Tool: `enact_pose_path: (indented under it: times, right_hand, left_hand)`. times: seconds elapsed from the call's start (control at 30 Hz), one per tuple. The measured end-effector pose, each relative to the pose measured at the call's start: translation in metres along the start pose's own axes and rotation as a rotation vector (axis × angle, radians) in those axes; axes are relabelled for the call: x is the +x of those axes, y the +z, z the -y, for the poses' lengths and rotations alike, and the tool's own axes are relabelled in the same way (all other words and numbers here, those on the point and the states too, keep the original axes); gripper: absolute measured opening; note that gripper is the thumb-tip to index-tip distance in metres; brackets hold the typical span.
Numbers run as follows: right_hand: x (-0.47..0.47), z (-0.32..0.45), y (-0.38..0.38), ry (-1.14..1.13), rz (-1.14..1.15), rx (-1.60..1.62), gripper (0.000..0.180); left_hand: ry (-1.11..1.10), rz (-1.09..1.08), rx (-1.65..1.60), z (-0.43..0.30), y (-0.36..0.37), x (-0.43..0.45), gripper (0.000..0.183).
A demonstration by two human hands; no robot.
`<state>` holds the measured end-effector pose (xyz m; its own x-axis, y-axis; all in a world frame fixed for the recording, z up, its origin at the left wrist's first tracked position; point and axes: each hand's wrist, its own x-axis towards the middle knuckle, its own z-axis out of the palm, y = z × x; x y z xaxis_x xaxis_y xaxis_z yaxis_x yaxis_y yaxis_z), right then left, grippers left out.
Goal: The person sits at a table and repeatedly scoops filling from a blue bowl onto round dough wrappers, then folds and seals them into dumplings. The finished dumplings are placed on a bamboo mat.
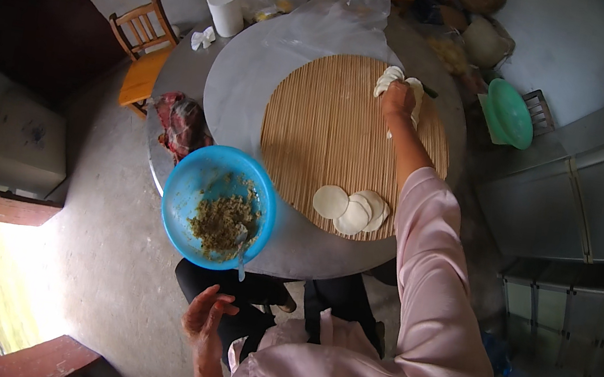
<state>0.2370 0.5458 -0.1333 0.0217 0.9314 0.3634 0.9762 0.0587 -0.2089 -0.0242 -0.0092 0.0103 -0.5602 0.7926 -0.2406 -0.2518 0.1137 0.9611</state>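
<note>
My right hand (pixel 398 101) reaches to the far right of a round mat of thin straw-coloured stalks (pixel 323 127). It is among a row of white filled dumplings (pixel 389 78); the fingers are partly hidden, so I cannot tell whether one is in their grasp. My left hand (pixel 208 313) hangs above my lap, fingers slightly curled and apart, with nothing in it. Several flat round dough wrappers (pixel 354 213) overlap on the mat's near edge. To their left, a blue plastic basin (pixel 176 201) contains a chopped greenish-brown filling (pixel 222 223) and a spoon (pixel 240 264).
The mat lies on a round grey table (pixel 303 254) partly under clear plastic sheeting (pixel 328 21). Raw meat (pixel 182 122) sits beside the basin. A white tissue roll (pixel 225 12) stands at the back left. Around are a wooden chair (pixel 146 51) and a green basin (pixel 509 113).
</note>
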Motion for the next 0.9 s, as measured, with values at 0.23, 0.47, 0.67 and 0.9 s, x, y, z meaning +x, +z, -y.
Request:
enact_pose_path:
  times: [0.23,0.47,0.67,0.9]
  right_hand:
    - [-0.061,0.021,-0.056,-0.184,0.064,0.325,0.014]
    - [-0.208,0.057,-0.122,-0.317,0.628,0.3,0.032]
    - [-0.218,0.07,-0.12,-0.263,0.657,0.196,0.04]
    - [-0.226,0.071,-0.125,-0.287,0.594,0.326,0.029]
  left_hand:
    - [0.004,0.024,0.007,-0.001,0.007,0.001,0.03]
    - [-0.021,0.179,-0.084,-0.003,0.023,0.006,0.028]
    - [-0.075,0.28,-0.136,0.005,0.023,0.0,0.027]
    - [-0.191,0.486,-0.151,0.027,0.024,-0.011,0.032]
